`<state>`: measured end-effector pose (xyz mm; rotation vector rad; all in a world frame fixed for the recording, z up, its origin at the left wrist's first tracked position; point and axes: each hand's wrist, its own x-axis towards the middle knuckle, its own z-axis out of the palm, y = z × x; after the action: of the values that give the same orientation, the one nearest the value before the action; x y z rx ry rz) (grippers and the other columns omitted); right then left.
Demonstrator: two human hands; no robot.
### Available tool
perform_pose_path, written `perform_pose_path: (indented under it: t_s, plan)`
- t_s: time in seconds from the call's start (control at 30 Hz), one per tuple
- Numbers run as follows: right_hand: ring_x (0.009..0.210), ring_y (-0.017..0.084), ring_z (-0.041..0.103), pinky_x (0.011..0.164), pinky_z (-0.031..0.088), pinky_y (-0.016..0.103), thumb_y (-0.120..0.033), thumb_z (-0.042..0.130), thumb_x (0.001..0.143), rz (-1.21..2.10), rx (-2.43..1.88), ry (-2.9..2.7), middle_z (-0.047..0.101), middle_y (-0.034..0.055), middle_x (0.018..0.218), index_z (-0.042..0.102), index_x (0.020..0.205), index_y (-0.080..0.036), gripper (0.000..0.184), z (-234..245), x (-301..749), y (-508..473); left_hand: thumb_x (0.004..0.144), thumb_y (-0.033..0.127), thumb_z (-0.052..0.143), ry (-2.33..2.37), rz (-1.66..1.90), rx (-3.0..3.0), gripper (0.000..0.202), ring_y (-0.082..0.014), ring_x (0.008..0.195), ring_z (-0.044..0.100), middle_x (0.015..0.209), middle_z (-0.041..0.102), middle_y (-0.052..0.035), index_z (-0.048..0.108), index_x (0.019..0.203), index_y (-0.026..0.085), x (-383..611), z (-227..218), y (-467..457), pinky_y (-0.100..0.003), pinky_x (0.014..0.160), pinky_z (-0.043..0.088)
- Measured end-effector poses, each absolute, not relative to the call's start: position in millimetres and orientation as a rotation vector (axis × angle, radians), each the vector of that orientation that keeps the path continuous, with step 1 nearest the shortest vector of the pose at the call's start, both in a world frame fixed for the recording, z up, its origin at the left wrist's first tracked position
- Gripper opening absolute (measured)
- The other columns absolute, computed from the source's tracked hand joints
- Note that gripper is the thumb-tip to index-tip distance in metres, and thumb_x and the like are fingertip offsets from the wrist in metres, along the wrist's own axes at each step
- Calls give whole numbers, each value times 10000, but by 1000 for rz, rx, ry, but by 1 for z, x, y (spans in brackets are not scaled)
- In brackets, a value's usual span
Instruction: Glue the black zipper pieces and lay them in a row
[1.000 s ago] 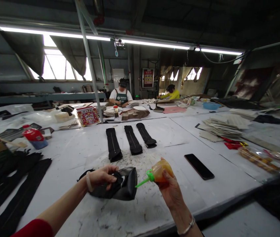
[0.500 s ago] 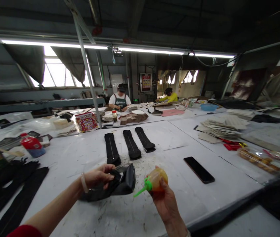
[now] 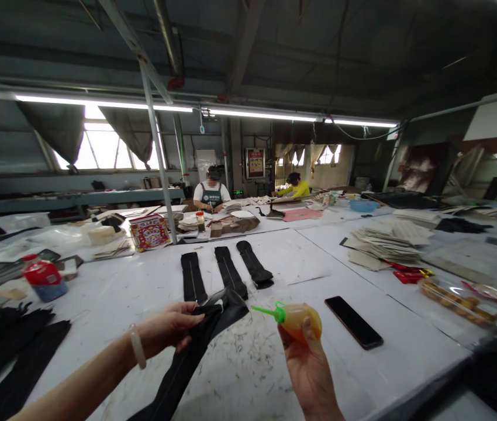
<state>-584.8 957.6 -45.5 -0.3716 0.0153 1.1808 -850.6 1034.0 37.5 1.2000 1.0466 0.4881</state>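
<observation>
My left hand (image 3: 172, 329) pinches a long black zipper strip (image 3: 186, 365) near its upper end, where a shiny black flap (image 3: 233, 309) folds over. The strip trails down toward the table's near edge. My right hand (image 3: 310, 365) is wrapped round a squeeze bottle (image 3: 302, 320) of amber liquid, lying sideways in the grip. Its green nozzle points left, a short gap from the black flap. Beyond my hands lie three black zipper pieces: a left one (image 3: 193, 277), a middle one (image 3: 230, 270) and a right one (image 3: 254, 264).
A phone (image 3: 352, 321) lies right of the bottle. Farther right are red-handled scissors (image 3: 409, 275), a clear food box (image 3: 456, 301) and stacked sheets (image 3: 382, 242). At left are a red bottle (image 3: 44, 279) and black strips (image 3: 29, 368). Two people (image 3: 211, 190) work across the table.
My right hand has moved right and turned the bottle, so its nozzle now points level instead of downward. The zipper strip has unfolded and hangs toward me. The view has tilted up slightly.
</observation>
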Motion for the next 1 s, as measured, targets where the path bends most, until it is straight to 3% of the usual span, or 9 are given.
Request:
perform_pose_path:
  t_s: [0.33, 1.0]
  plan:
    - [905, 191, 695, 750, 595, 304, -305, 898, 596, 1035, -475, -112, 698, 24, 1047, 619, 1064, -232, 550, -63, -588, 965, 581, 429, 868, 1071, 585, 1117, 495, -80, 433, 547, 609, 509, 75, 527, 843, 184, -840, 14, 1036, -168, 377, 407]
    - [908, 180, 675, 722, 598, 296, -268, 891, 613, 958, -623, -255, 660, -17, 1114, 580, 1197, -323, 664, -58, -596, 951, 516, 394, 907, 1142, 691, 993, 559, -101, 465, 601, 626, 572, 64, 497, 833, 186, -826, 4, 1032, -172, 386, 459]
